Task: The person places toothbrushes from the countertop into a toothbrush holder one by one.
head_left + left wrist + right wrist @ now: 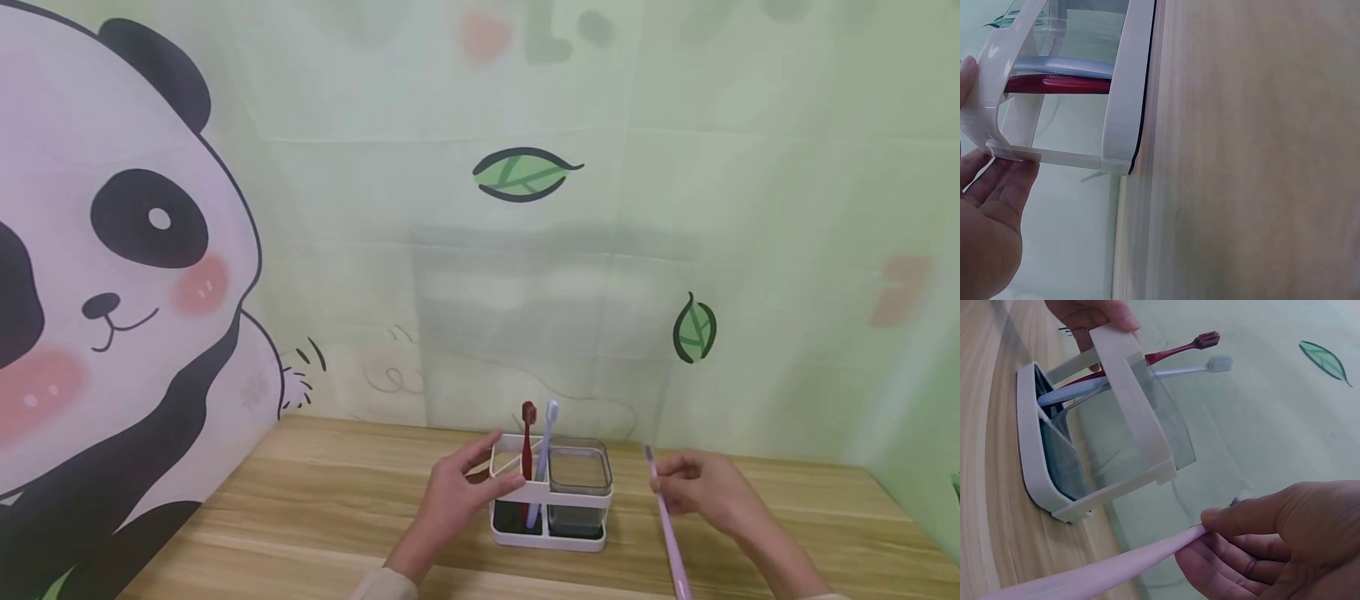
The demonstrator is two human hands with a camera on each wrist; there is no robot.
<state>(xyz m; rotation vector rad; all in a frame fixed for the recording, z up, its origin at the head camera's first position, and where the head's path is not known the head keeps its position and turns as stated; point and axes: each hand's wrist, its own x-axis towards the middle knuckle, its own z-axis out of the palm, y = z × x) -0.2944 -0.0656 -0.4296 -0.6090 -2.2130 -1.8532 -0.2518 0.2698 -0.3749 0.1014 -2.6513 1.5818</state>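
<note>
A white toothbrush holder (547, 543) stands on the wooden table, with a clear cup (577, 468) in its right part. In its left part a red toothbrush (527, 442) and a light blue toothbrush (546, 446) lean upright, heads up. My left hand (457, 487) grips the holder's upper frame at its left side, the thumb in front and the fingers behind. To the right of the holder, my right hand (708, 487) pinches a pink toothbrush (670, 537) near its head between thumb and fingers. Its handle points down toward me, apart from the holder.
The wooden table (337, 500) reaches back to a pale green cloth backdrop (337, 208) printed with leaves. A large printed panda (135, 275) fills the left side.
</note>
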